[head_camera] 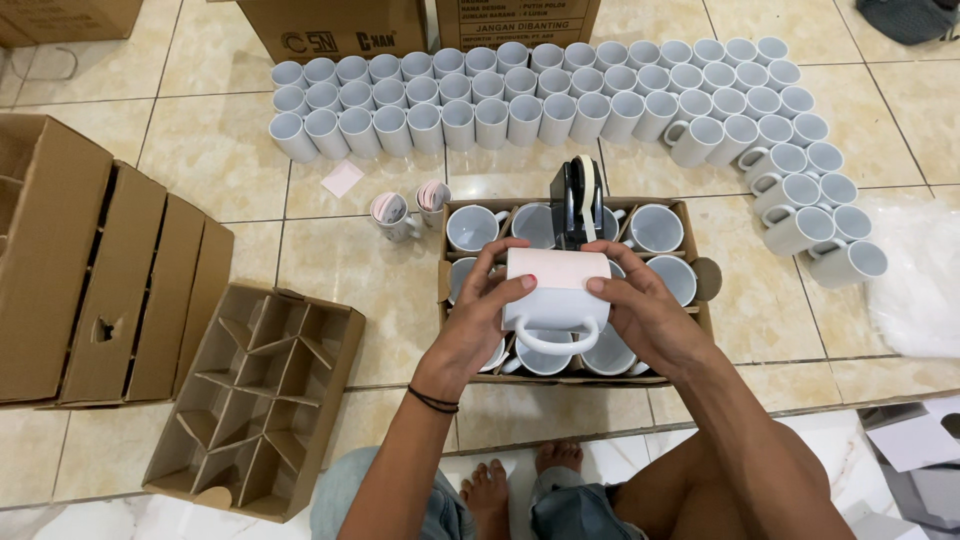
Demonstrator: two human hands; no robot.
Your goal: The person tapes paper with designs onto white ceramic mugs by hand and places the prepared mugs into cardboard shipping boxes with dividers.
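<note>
Covering the tiled floor were rows of white mugs; nearer sat a cardboard box of mugs. Above that box, left hand and right hand clamped one white mug — handle toward the person, pale sheet wrapped around it — below a black tape dispenser.

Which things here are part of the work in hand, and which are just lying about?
In hand:
- white mug, held by left hand and right hand
- pale sheet wrapped on it
- tape dispenser
- box of mugs

Lying about:
- rows of mugs
- empty divider tray
- flattened cartons
</note>
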